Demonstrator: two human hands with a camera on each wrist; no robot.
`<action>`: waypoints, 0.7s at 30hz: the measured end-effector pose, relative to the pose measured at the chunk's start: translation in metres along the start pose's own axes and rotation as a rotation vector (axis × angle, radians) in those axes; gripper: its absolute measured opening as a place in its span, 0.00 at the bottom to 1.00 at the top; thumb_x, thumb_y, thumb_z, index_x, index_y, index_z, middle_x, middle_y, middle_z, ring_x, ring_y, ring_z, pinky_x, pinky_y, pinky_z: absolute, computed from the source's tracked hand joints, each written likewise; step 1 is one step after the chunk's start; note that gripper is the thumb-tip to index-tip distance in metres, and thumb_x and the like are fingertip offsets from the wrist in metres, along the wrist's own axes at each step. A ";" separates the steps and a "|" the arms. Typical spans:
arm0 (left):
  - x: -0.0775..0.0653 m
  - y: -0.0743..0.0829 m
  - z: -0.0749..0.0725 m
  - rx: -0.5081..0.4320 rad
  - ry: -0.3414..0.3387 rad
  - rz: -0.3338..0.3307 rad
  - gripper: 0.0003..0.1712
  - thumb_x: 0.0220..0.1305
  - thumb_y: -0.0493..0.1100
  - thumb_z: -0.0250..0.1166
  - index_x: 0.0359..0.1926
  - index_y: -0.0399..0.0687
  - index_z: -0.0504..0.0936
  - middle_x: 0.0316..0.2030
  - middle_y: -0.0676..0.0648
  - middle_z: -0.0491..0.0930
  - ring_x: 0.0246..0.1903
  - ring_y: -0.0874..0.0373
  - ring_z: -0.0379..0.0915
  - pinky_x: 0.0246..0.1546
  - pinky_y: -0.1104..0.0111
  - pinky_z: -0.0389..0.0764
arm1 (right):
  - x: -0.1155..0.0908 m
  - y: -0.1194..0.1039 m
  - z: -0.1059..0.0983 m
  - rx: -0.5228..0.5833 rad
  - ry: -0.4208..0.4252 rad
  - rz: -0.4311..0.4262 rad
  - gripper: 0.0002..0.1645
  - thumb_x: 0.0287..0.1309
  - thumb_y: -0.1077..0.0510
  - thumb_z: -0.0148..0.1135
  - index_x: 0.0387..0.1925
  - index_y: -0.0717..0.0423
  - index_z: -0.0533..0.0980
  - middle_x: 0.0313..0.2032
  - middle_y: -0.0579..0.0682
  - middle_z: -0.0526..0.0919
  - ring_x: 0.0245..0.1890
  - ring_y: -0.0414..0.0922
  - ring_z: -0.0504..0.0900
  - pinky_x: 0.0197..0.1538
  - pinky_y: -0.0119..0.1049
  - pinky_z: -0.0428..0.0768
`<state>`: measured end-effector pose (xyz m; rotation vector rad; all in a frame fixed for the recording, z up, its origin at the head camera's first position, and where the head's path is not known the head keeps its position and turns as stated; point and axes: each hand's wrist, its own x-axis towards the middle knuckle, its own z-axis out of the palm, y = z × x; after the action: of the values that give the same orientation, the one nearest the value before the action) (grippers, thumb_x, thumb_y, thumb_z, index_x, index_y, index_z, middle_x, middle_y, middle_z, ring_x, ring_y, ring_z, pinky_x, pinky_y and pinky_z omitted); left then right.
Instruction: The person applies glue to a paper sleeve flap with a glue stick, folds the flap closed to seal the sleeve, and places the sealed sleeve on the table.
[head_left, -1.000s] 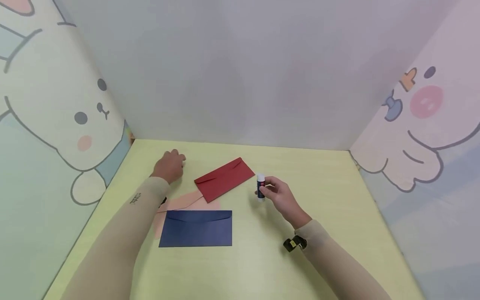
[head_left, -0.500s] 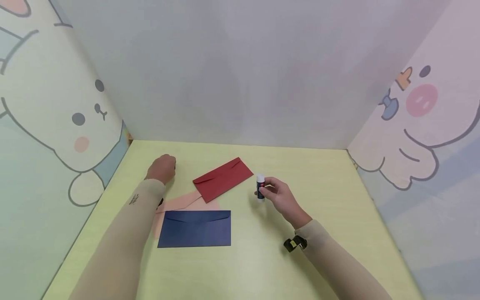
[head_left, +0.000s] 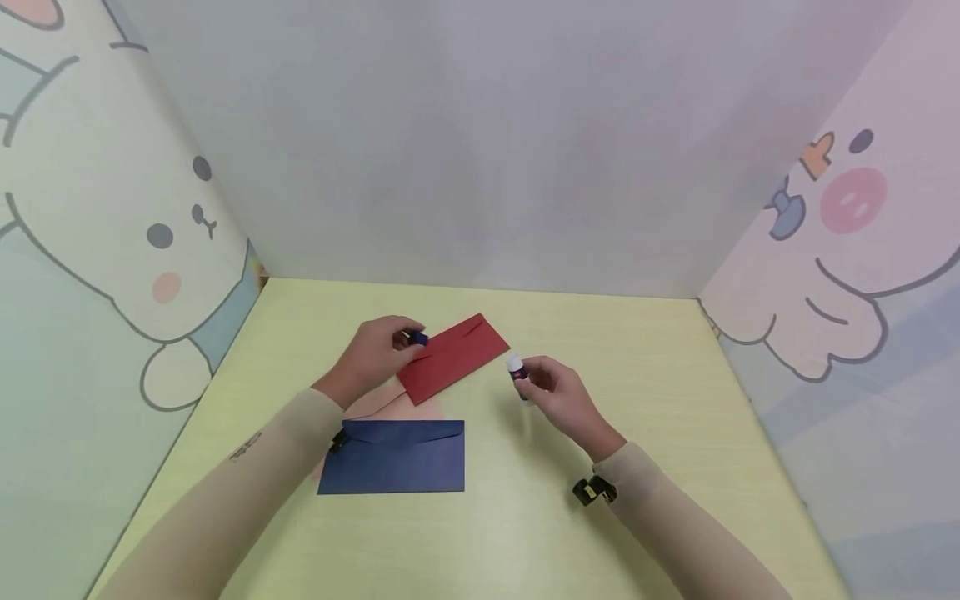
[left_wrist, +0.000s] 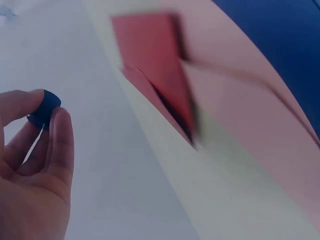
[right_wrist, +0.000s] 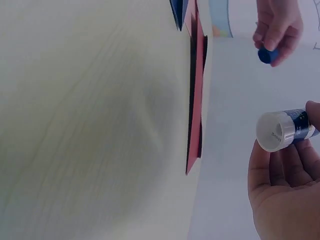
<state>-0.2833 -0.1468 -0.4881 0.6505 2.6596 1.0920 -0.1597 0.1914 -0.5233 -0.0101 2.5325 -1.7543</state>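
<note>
My left hand [head_left: 375,352] pinches a small blue cap [head_left: 417,338] between thumb and fingers, above the left end of the red envelope [head_left: 453,358]. The left wrist view shows the cap [left_wrist: 46,106] at the fingertips. To the right, my right hand [head_left: 561,398] holds a glue stick [head_left: 517,368], dark blue with white ends, gripped by thumb and fingers over the table. It leans slightly, and in the right wrist view the white end of the glue stick [right_wrist: 275,131] faces the camera. The two hands are apart.
A dark blue envelope [head_left: 401,462] lies nearest on the yellow table [head_left: 637,350], partly over a pink envelope [head_left: 427,408]. The red envelope overlaps the pink one's far part. A pale wall [head_left: 480,167] stands behind, with cartoon-printed panels on both sides.
My left hand has come from the table's far left toward the right, with the blue cap now showing in its fingers. The glue stick in my right hand has tilted.
</note>
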 end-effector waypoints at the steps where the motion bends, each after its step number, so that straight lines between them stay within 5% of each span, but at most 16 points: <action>1: -0.003 0.010 0.003 -0.038 -0.012 0.008 0.25 0.82 0.40 0.76 0.74 0.42 0.88 0.63 0.37 0.92 0.58 0.42 0.91 0.59 0.50 0.97 | -0.001 -0.002 0.001 -0.022 0.005 -0.021 0.19 0.83 0.59 0.74 0.68 0.59 0.86 0.56 0.61 0.94 0.50 0.43 0.89 0.56 0.33 0.89; 9: -0.015 0.064 0.023 -0.179 -0.071 0.138 0.22 0.79 0.41 0.80 0.69 0.47 0.93 0.59 0.43 0.94 0.56 0.50 0.93 0.63 0.54 0.96 | -0.006 -0.019 0.012 -0.169 0.021 -0.223 0.17 0.78 0.59 0.80 0.63 0.53 0.90 0.48 0.52 0.95 0.44 0.41 0.88 0.51 0.38 0.88; 13: -0.019 0.070 0.026 -0.217 -0.081 0.187 0.20 0.77 0.39 0.82 0.67 0.45 0.95 0.56 0.44 0.95 0.52 0.53 0.91 0.59 0.59 0.96 | -0.005 -0.025 0.019 -0.202 0.011 -0.320 0.16 0.77 0.62 0.80 0.61 0.54 0.90 0.46 0.51 0.94 0.40 0.39 0.86 0.48 0.39 0.89; 21: -0.023 0.070 0.025 -0.244 -0.094 0.174 0.20 0.74 0.38 0.84 0.64 0.46 0.96 0.53 0.45 0.96 0.49 0.56 0.90 0.53 0.68 0.94 | -0.006 -0.030 0.021 -0.278 0.028 -0.471 0.16 0.75 0.65 0.80 0.60 0.56 0.91 0.44 0.52 0.92 0.40 0.41 0.82 0.43 0.34 0.86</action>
<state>-0.2323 -0.0981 -0.4560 0.8714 2.3755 1.3678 -0.1534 0.1615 -0.5021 -0.6472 2.9494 -1.5020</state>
